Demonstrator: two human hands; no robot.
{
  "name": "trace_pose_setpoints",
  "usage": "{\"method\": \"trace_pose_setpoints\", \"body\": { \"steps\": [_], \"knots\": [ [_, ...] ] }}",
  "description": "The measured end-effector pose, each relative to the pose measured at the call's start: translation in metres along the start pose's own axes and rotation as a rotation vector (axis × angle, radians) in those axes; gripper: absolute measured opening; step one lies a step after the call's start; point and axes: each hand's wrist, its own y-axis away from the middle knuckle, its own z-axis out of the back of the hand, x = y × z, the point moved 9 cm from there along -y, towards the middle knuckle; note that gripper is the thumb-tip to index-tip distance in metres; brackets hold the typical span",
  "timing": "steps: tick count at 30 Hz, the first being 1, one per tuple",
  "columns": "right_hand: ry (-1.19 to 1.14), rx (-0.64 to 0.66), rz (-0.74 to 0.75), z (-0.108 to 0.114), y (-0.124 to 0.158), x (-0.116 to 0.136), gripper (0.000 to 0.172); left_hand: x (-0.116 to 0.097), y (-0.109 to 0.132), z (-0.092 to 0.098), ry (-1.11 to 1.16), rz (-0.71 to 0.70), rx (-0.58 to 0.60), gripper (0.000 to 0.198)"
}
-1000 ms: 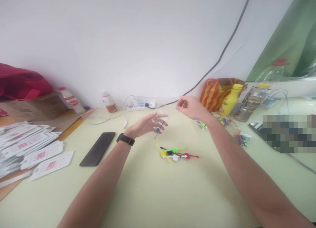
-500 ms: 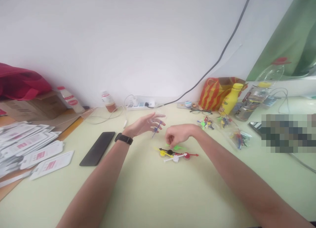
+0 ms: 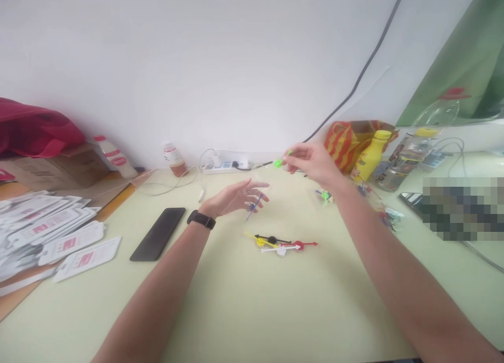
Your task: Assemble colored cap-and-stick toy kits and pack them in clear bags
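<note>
Raised over the back of the table, my right hand (image 3: 309, 162) pinches a green arrow spinner (image 3: 279, 163) between thumb and fingertips. My left hand (image 3: 236, 198) is palm-up with fingers curled around a blue arrow spinner (image 3: 252, 206); a clear film seems to be there too, though it is hard to make out. In front of the hands, a black spinner (image 3: 272, 239), a yellow one (image 3: 260, 242), a white one (image 3: 281, 251) and a red one (image 3: 300, 245) lie overlapping on the table (image 3: 252, 305).
A black phone (image 3: 158, 234) and a pile of white tags (image 3: 84, 258) are on the left. Bottles and a power strip (image 3: 224, 163) line the wall. Bagged coloured pieces (image 3: 325, 196), a striped bag (image 3: 338, 142) and a yellow bottle (image 3: 370, 156) stand or lie right.
My right hand has lifted the green spinner from the group and moved it up and to the right. My left hand has barely moved and keeps the blue spinner.
</note>
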Motion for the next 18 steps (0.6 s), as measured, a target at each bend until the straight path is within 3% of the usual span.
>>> {"method": "trace_pose_setpoints", "body": {
  "steps": [3,5,8,11,12,14,18],
  "knots": [
    [0.069,0.137,-0.024,-0.031,0.001,-0.010,0.036,-0.001,-0.002,-0.004,0.029,-0.005,0.003,0.066],
    [0.223,0.148,0.024,-0.040,0.001,-0.010,0.034,-0.003,-0.002,-0.003,0.041,-0.014,-0.008,0.066],
    [0.447,0.030,0.088,-0.030,0.000,-0.003,0.027,-0.005,0.000,0.002,0.042,-0.025,-0.042,0.067],
    [0.543,-0.002,0.014,-0.015,0.000,-0.005,0.024,-0.006,0.002,0.010,0.045,-0.023,-0.077,0.068],
    [0.563,0.052,-0.033,-0.015,0.000,-0.010,0.023,-0.006,0.003,0.013,0.046,-0.024,-0.086,0.068],
    [0.598,0.286,-0.120,-0.029,0.006,-0.023,0.019,-0.006,0.005,0.018,0.051,-0.035,-0.104,0.067],
    [0.604,0.851,-0.139,-0.088,0.044,-0.041,0.021,-0.009,0.008,0.024,0.064,-0.072,-0.137,0.069]
  ]
}}
